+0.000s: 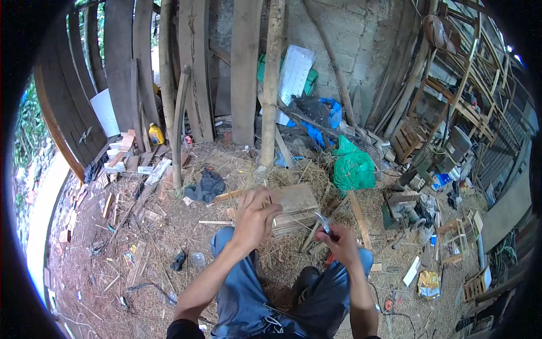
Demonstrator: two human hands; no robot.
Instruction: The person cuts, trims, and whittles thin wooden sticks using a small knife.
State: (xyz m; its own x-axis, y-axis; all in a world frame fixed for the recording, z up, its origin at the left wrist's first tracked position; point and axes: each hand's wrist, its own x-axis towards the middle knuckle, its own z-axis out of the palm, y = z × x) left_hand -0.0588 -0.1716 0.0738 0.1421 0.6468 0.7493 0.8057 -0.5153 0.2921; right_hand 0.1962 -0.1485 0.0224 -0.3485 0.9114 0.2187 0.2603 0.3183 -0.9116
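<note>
My left hand (253, 219) is at the left end of a flat wooden board (299, 198), its fingers bent around that end. The board lies in front of my knees over more wood pieces (296, 222). What the left fingertips press on is partly hidden by the hand. My right hand (340, 244) is closed around a hammer, whose shiny metal head (323, 221) points up and left, close to the near edge of the wood. Most of its handle is hidden in my fist.
Straw and wood scraps cover the ground. A green plastic bag (353, 168) lies beyond the board, a dark cloth (205, 185) to its left. A wooden post (271, 85) stands ahead. A yellow bottle (156, 134) is back left; a gold packet (428, 283) lies at right.
</note>
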